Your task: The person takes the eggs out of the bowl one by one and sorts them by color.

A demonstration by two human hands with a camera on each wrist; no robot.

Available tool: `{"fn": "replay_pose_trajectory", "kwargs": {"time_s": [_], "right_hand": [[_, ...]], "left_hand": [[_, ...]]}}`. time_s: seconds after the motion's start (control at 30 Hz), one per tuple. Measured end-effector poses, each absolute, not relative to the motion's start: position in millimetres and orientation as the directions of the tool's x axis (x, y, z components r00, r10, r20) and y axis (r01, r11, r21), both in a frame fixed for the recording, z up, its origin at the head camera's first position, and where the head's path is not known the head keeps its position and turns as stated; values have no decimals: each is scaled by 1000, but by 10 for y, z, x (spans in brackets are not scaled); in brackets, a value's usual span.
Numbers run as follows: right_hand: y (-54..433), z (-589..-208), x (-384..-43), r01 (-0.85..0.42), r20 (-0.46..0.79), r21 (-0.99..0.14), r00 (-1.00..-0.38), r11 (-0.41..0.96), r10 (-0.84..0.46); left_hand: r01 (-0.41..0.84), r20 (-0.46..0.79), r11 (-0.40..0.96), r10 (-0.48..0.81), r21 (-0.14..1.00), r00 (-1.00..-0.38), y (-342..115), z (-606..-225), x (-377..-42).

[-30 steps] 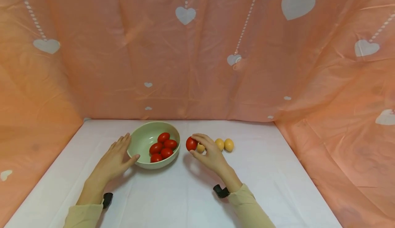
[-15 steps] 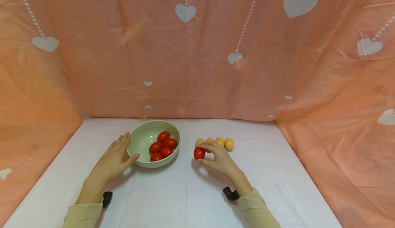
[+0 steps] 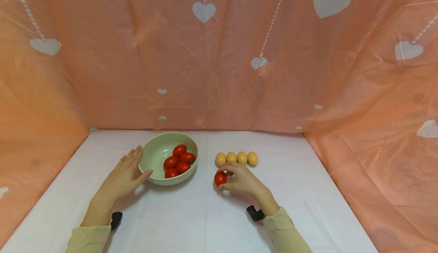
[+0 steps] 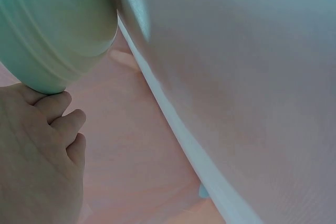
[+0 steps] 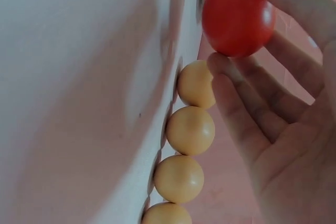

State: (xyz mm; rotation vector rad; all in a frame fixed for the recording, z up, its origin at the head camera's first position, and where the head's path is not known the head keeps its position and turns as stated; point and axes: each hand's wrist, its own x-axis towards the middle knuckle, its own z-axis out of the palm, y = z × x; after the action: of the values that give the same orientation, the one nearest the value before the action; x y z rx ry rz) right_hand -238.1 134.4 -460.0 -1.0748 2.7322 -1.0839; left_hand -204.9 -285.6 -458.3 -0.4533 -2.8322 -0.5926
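R hand (image 3: 243,180) pinches a red egg (image 3: 220,179) btwn thumb and fingertips, palm facing in, egg sticking out on hand's L side. R wrist view shows same grip up close: thumb one side, fingers opposite, hollow of palm unfilled. Egg is low over the table (image 3: 171,217), R of the bowl (image 3: 153,161) and well apart from it, on near side of the yellow eggs (image 3: 242,158); can't tell if its underside touches the cloth.

Yellow ones: 4 in a straight row, side by side, touching or nearly so, w/ R fingers just in front of the L half (fingertips overlap the leftmost one in the wrist view, contact unclear).

L hand (image 3: 119,177) rests at bowl's L side, fingers fairly straight, thumb spread away from them near the rim; L wrist view has fingertips touching outer wall. Bowl is pale green, upright, w/ 5 red eggs (image 3: 171,162) bunched in its R part.

Both arms have beige sleeves (image 3: 288,228) plus a black gadget (image 3: 116,220) at each wrist. Tbl cloth is white; behind and at the sides, orange-pink drapes (image 3: 232,97) w/ white hearts (image 3: 332,1), some on dotted strings.
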Motion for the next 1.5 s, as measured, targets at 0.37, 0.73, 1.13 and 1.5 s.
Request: {"fn": "replay_pose_trajectory", "kwargs": {"time_s": [0.37, 0.73, 1.13, 1.5], "right_hand": [[1316, -4656, -2377, -575, 154, -573, -775, 584, -613], [1335, -4678, -2373, -570, 137, -584, -771, 578, -622], [1328, -4651, -2386, -563, 113, -566, -776, 602, -620], [1330, -4648, -2399, -580, 129, -562, -766, 590, -630]], "left_hand": [[343, 264, 871, 259, 353, -929, -2864, -4555, -2030], [341, 266, 870, 255, 357, -930, -2861, -4572, -2018], [328, 252, 870, 247, 368, -936, -2850, -4565, -2026], [328, 250, 870, 248, 367, -936, -2845, -4562, -2034]]}}
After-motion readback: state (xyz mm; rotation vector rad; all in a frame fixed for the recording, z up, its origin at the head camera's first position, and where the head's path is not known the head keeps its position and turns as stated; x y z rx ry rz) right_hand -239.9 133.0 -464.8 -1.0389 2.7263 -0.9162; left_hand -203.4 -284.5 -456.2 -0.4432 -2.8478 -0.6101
